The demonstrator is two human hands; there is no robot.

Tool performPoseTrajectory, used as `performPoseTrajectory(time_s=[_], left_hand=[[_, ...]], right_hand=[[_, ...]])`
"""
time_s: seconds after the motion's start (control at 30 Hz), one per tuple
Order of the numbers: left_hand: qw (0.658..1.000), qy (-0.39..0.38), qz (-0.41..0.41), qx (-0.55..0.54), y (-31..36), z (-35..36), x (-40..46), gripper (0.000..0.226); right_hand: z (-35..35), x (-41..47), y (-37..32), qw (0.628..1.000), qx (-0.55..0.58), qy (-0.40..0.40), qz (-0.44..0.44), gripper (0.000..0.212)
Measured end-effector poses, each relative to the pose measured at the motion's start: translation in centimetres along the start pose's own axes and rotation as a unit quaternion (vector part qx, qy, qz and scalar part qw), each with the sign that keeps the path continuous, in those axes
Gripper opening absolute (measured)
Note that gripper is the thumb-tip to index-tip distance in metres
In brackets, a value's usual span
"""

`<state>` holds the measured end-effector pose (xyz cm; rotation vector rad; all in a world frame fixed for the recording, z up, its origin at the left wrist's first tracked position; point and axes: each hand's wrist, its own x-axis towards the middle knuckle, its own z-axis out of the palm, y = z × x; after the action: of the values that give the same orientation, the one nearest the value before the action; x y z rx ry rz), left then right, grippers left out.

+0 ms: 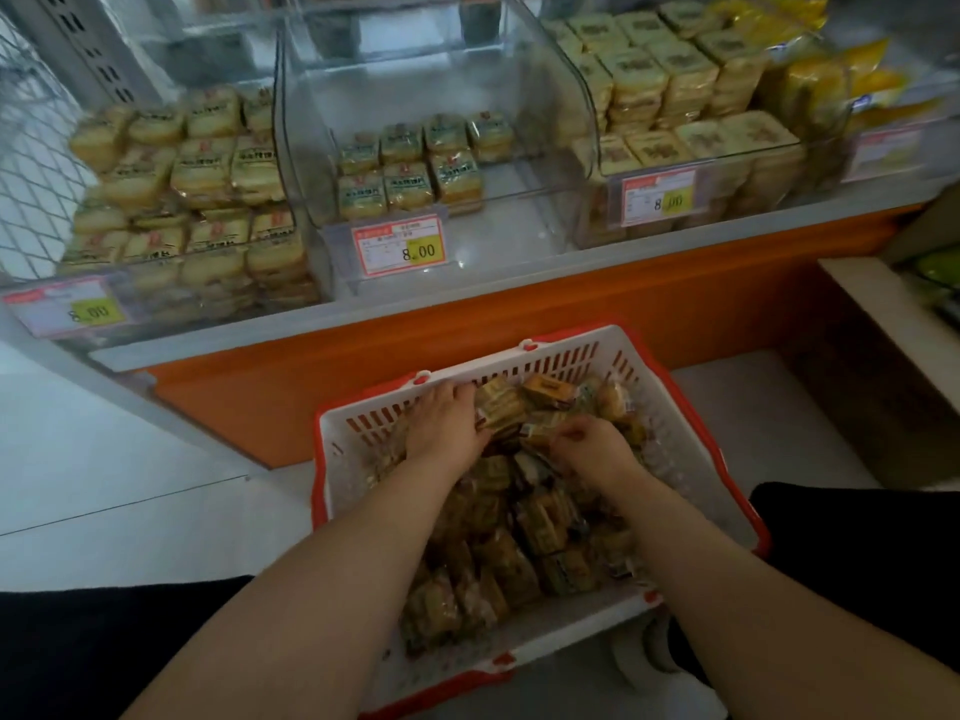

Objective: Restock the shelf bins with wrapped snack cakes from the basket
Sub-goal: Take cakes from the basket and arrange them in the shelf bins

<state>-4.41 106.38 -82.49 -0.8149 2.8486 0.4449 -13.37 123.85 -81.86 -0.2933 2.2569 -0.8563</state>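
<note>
Head view showed both hands in the basket [363, 423]: left hand [441, 420] gripped wrapped snack cakes [498, 407], right hand [587, 444] pinched another.

A shop — price tags [399, 245] on bins [431, 122].

We see a basket [561, 350] of white slotted plastic with a glossy red rim at the lower middle of the frame. The snack cakes [524, 527] inside it wear clear, shiny film wrappers. Across the top, the shelf bins [441, 96] are transparent, smooth plastic that catches reflections. Paper price tags [399, 244] sit behind their clear fronts. The floor [78, 459] at left looks smooth and pale.
</note>
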Motion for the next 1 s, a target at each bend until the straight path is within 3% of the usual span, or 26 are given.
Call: performPoseTrajectory(time_s=[0.07,0.13,0.23,0.37,0.53,0.6,0.67,0.73,0.8,0.9,1.0], left_hand=[[0.996,0.001,-0.021,-0.081,-0.3,-1.0,-0.3,0.065],[0.978,-0.026,-0.049,-0.201,-0.5,-2.4,-0.8,0.058],[0.913,-0.101,-0.095,-0.383,-0.9,-4.0,-1.8,0.032],[0.826,-0.132,-0.134,-0.531,-1.1,-6.5,-3.9,0.013],[0.811,-0.171,-0.112,-0.549,-1.6,-11.2,-7.0,0.015],[0.830,-0.176,-0.091,-0.521,-2.4,-13.0,-8.1,0.021],[0.861,-0.173,-0.064,-0.474,-2.9,-14.5,-9.2,0.040],[0.880,-0.143,-0.063,-0.448,-3.7,-16.0,-9.9,0.063],[0.881,-0.109,-0.083,-0.453,-4.8,-17.6,-10.2,0.064],[0.856,-0.084,-0.104,-0.500,-6.2,-19.2,-10.8,0.036],[0.810,-0.085,-0.095,-0.572,-6.6,-19.8,-11.4,0.036]], right_hand=[[-0.2,0.1,0.0,1.000,0.021,-0.006,-0.002,0.008],[-0.3,0.1,-0.2,0.998,0.011,-0.052,-0.028,0.027],[0.1,-1.0,-1.6,0.990,0.020,-0.087,-0.110,0.072],[0.9,-3.4,-4.6,0.976,0.068,-0.065,-0.194,0.090],[1.2,-6.4,-8.2,0.965,0.096,-0.069,-0.235,0.104],[1.2,-7.8,-9.5,0.964,0.052,-0.046,-0.257,0.100],[1.0,-9.2,-10.8,0.962,-0.003,-0.032,-0.270,0.102],[0.6,-10.2,-12.0,0.958,-0.063,-0.061,-0.273,0.107],[0.1,-10.9,-13.1,0.949,-0.130,-0.095,-0.270,0.100],[0.3,-12.0,-14.5,0.941,-0.178,-0.070,-0.280,0.080],[1.3,-12.9,-15.4,0.939,-0.160,-0.002,-0.305,0.069]])
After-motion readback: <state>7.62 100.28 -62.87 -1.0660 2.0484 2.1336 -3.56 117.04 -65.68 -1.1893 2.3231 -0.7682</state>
